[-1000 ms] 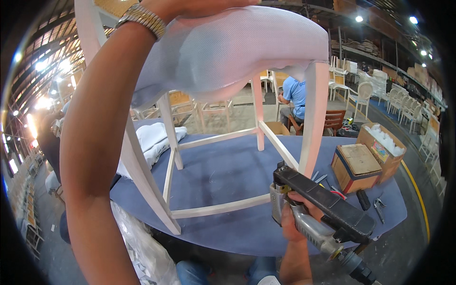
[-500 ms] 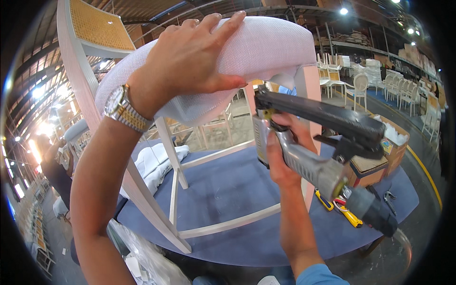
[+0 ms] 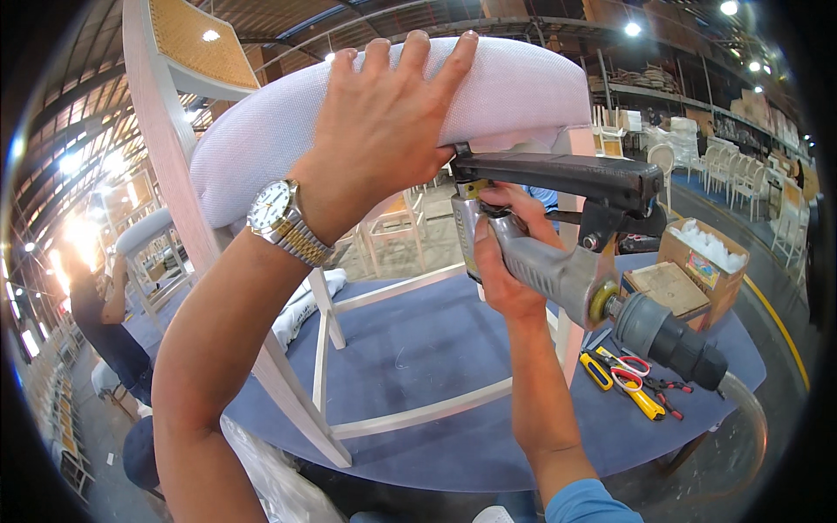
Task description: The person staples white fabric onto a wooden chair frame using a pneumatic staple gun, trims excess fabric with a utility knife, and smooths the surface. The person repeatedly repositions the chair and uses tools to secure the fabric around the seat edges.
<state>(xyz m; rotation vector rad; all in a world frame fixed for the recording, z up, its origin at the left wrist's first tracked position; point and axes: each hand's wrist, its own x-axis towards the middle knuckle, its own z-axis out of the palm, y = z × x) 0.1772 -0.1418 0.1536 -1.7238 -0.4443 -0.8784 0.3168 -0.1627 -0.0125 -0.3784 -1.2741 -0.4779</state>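
A pale wooden chair [image 3: 301,410] stands in front of me, with a light woven-fabric seat cushion [image 3: 532,87] and a cane backrest [image 3: 200,39]. My left hand [image 3: 384,131], wearing a watch [image 3: 277,218], lies on the side of the cushion with its fingers spread. Its thumb reaches the lower edge of the fabric. My right hand [image 3: 506,283] is wrapped round a grey and black pneumatic staple gun [image 3: 558,270]. The gun's nose is up against the underside edge of the seat, beside my left thumb; the exact contact point is hidden.
Beneath the chair is a blue-grey padded table [image 3: 410,349]. Scissors [image 3: 629,373] and yellow-handled cutters [image 3: 645,403] lie at its right. Behind them stands a cardboard box [image 3: 711,270]. An air hose [image 3: 754,427] trails from the gun. Another person [image 3: 113,322] works at the far left.
The staple gun has moved up and left to the seat's underside. My left hand has shifted right along the cushion, its thumb now at the lower edge. Less loose fabric shows below the seat.
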